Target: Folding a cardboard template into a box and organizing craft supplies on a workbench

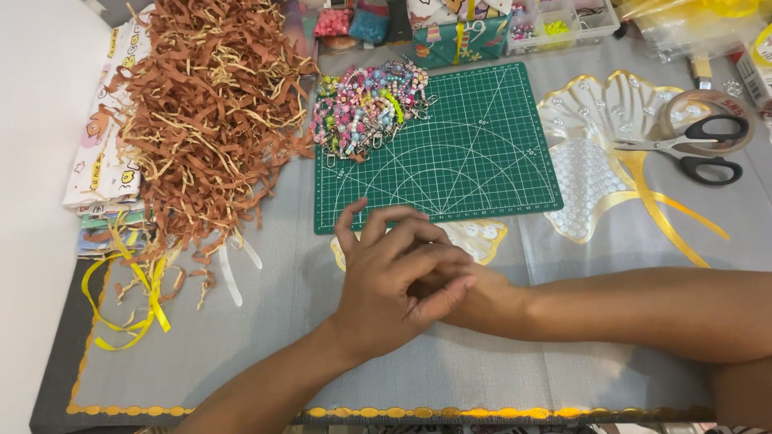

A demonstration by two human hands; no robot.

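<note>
Craft table: cutting mat (458,153), scissors (691,149).

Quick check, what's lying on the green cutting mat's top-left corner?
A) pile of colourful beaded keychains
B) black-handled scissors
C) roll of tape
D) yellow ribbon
A: the pile of colourful beaded keychains overlaps the green cutting mat at its top-left corner; the black-handled scissors lie off the mat to its right, the yellow ribbon far to its left.

Even, bright, diffuse overhead light; shadows are soft and short, showing faintly beneath the clasped hands (418,281). Mild glare marks the clear gold-edged plastic sheet (595,128) and the tape roll (708,120). Focus is sharp at centre; the far top edge is slightly soft, with mild wide-angle stretching toward the corners.
</note>
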